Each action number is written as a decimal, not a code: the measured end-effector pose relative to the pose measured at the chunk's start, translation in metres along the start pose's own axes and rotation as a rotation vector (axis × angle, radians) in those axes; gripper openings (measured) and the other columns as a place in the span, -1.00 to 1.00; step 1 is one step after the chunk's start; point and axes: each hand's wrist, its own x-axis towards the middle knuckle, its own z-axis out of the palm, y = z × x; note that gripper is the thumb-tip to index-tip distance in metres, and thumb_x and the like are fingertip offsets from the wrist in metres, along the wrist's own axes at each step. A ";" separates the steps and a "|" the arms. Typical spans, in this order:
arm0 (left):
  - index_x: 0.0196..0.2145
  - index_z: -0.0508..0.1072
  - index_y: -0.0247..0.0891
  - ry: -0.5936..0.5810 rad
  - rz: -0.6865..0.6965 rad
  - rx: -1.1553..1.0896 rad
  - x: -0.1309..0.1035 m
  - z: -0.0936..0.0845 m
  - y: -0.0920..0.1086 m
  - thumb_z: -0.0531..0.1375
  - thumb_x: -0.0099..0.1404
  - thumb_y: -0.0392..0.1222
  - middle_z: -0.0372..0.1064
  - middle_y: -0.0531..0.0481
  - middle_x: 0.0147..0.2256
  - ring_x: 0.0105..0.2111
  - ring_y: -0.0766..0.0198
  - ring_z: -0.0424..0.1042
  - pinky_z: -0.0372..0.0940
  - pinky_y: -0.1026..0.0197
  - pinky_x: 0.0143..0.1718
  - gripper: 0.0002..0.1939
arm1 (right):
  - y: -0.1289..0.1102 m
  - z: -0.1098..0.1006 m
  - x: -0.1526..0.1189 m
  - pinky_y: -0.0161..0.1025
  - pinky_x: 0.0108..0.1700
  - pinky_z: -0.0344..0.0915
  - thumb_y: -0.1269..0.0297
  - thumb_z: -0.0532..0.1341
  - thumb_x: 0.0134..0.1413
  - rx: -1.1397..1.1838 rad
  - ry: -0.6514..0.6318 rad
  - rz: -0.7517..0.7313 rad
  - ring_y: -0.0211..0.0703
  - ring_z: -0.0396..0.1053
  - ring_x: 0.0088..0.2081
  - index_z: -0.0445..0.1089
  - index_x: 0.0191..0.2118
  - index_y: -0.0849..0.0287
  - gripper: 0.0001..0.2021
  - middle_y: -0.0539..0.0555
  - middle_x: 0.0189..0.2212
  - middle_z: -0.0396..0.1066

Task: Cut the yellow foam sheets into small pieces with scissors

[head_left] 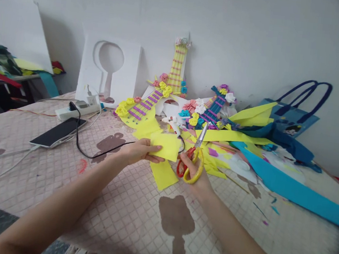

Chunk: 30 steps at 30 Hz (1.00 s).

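Between the thumb and fingers of my left hand (140, 150) is a square piece of yellow paper (169, 146), held over the table. My right hand (197, 181) has its fingers in the handles of a pair of scissors (199, 148), one handle red and the other yellow. The blades point up and away from me, apart from the held paper. Below the hands lies a yellow paper strip (163, 175). Just behind them are a white glue gun (172, 124) and a yellow paper guitar (142, 113) with purple bars.
A blue paper guitar (214, 107) and a long blue paper strip (291, 189) are on the right, near a blue tote bag (296, 113). Leftward lie a phone (58, 131), a power strip (78, 107) and a black cable (78, 133). White foam board (86, 64) leans against the wall.
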 end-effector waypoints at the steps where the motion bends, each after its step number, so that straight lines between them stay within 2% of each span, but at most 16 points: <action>1: -0.19 0.45 -0.47 -0.022 -0.011 0.009 0.000 0.001 -0.001 0.25 0.13 -0.24 0.48 -0.30 -0.23 -0.38 0.23 0.52 0.42 0.34 -0.35 -0.70 | 0.001 -0.001 0.000 -0.41 -0.65 0.06 0.18 0.31 -0.12 -0.011 -0.003 -0.006 -0.40 0.11 -0.73 0.20 -0.49 0.17 -0.73 -0.15 -0.77 0.18; 3: -0.18 0.45 -0.47 -0.064 -0.038 0.027 0.000 0.003 -0.003 0.25 0.12 -0.23 0.46 -0.32 -0.20 -0.36 0.19 0.52 0.42 0.33 -0.35 -0.69 | 0.004 -0.002 0.000 -0.41 -0.64 0.08 0.25 0.32 -0.13 -0.038 0.007 -0.021 -0.39 0.13 -0.72 0.19 -0.47 0.16 -0.75 -0.16 -0.77 0.19; 5: -0.19 0.44 -0.48 -0.048 -0.044 0.038 0.000 0.003 -0.003 0.24 0.14 -0.21 0.47 -0.33 -0.22 -0.37 0.17 0.52 0.42 0.31 -0.37 -0.69 | 0.005 -0.005 0.002 -0.40 -0.64 0.10 0.30 0.31 -0.14 -0.073 0.027 -0.038 -0.38 0.14 -0.72 0.20 -0.45 0.16 -0.77 -0.17 -0.77 0.19; 11: -0.29 0.42 -0.43 0.303 0.152 -0.010 0.005 -0.017 0.008 0.18 0.19 -0.23 0.47 -0.20 -0.35 -0.44 0.31 0.47 0.40 0.32 -0.37 -0.81 | -0.010 -0.019 0.013 -0.41 -0.64 0.13 0.35 0.30 -0.18 -0.022 0.141 -0.155 -0.39 0.13 -0.72 0.19 -0.46 0.14 -0.78 -0.18 -0.76 0.19; 14: -0.33 0.40 -0.40 0.360 0.219 0.034 0.006 -0.027 0.011 0.23 0.13 -0.22 0.41 -0.06 -0.43 -0.53 0.45 0.37 0.35 0.37 -0.44 -0.82 | -0.022 -0.026 0.020 -0.41 -0.63 0.15 0.36 0.32 -0.25 0.027 0.206 -0.163 -0.39 0.15 -0.72 0.20 -0.48 0.14 -0.76 -0.18 -0.77 0.21; 18: -0.39 0.40 -0.40 0.279 0.174 0.265 0.005 -0.031 0.011 0.29 0.02 -0.13 0.38 -0.03 -0.44 -0.54 0.45 0.32 0.29 0.34 -0.46 -0.73 | -0.026 -0.032 0.025 -0.41 -0.63 0.15 0.39 0.35 -0.35 0.069 0.256 -0.153 -0.40 0.17 -0.72 0.19 -0.53 0.15 -0.73 -0.18 -0.78 0.21; 20: -0.44 0.40 -0.38 0.151 0.097 0.431 0.003 -0.029 0.010 0.30 -0.01 -0.08 0.35 0.00 -0.49 -0.55 0.43 0.30 0.26 0.33 -0.49 -0.71 | -0.025 -0.033 0.026 -0.41 -0.62 0.16 0.38 0.35 -0.36 0.076 0.256 -0.140 -0.39 0.18 -0.72 0.19 -0.54 0.15 -0.72 -0.18 -0.79 0.20; 22: -0.50 0.38 -0.36 -0.035 0.020 0.568 0.003 -0.026 0.007 0.29 -0.01 -0.05 0.30 0.04 -0.55 -0.58 0.43 0.28 0.23 0.33 -0.54 -0.71 | -0.022 -0.033 0.026 -0.41 -0.62 0.17 0.38 0.36 -0.36 0.078 0.245 -0.128 -0.39 0.19 -0.72 0.18 -0.53 0.15 -0.71 -0.19 -0.78 0.20; 24: -0.55 0.33 -0.34 -0.162 -0.003 0.670 0.004 -0.023 0.003 0.28 -0.01 -0.04 0.25 0.07 -0.60 -0.60 0.43 0.25 0.20 0.34 -0.57 -0.70 | -0.020 -0.032 0.026 -0.40 -0.63 0.17 0.37 0.37 -0.36 0.075 0.227 -0.129 -0.39 0.19 -0.72 0.18 -0.52 0.15 -0.70 -0.20 -0.76 0.22; 26: -0.58 0.27 -0.32 -0.159 0.032 0.740 0.007 -0.021 -0.001 0.27 -0.02 -0.03 0.21 0.10 -0.63 -0.61 0.42 0.24 0.18 0.34 -0.59 -0.68 | -0.019 -0.031 0.026 -0.41 -0.64 0.16 0.38 0.36 -0.35 0.065 0.212 -0.134 -0.40 0.18 -0.73 0.19 -0.52 0.15 -0.71 -0.20 -0.74 0.24; 30: -0.63 0.15 -0.26 0.012 0.137 0.844 0.012 -0.025 -0.006 0.27 -0.05 -0.02 0.12 0.14 -0.68 -0.65 0.40 0.24 0.10 0.36 -0.66 -0.63 | -0.019 -0.027 0.024 -0.41 -0.63 0.17 0.40 0.35 -0.35 0.075 0.209 -0.135 -0.42 0.17 -0.73 0.20 -0.52 0.16 -0.73 -0.19 -0.74 0.25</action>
